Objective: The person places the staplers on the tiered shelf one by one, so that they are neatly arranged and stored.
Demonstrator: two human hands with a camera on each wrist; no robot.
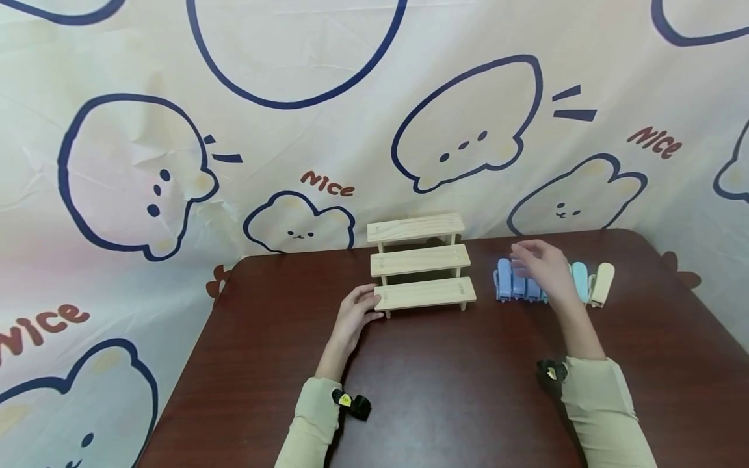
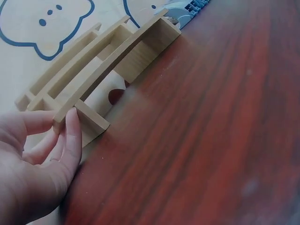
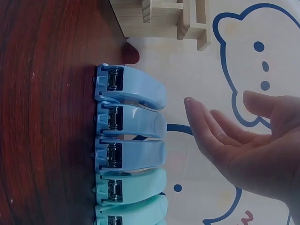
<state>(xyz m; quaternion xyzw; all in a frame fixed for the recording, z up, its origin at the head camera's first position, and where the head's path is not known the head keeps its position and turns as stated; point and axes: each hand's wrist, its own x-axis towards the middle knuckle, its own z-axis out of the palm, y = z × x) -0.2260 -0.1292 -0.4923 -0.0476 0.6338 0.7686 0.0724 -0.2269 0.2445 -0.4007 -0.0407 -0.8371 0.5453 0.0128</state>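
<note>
A three-tier wooden step rack (image 1: 424,294) stands at the back of the table. My left hand (image 1: 353,313) pinches the left end of its lowest tier between thumb and fingers; in the left wrist view that hand (image 2: 37,164) grips the board's end. To the right of the rack is a row of plastic spring clips: blue clips (image 3: 140,86) at one end, then teal clips (image 3: 140,185), with a cream clip (image 1: 603,285) at the far right. Above this row hovers my right hand (image 1: 544,268), its fingers extended and holding nothing. It partly hides the middle clips in the head view.
The dark brown wooden table (image 1: 445,390) has rounded back corners. Behind it hangs a pale cloth (image 1: 456,39) printed with cartoon outlines, close to the rack's back. Black wrist cameras sit on both forearms.
</note>
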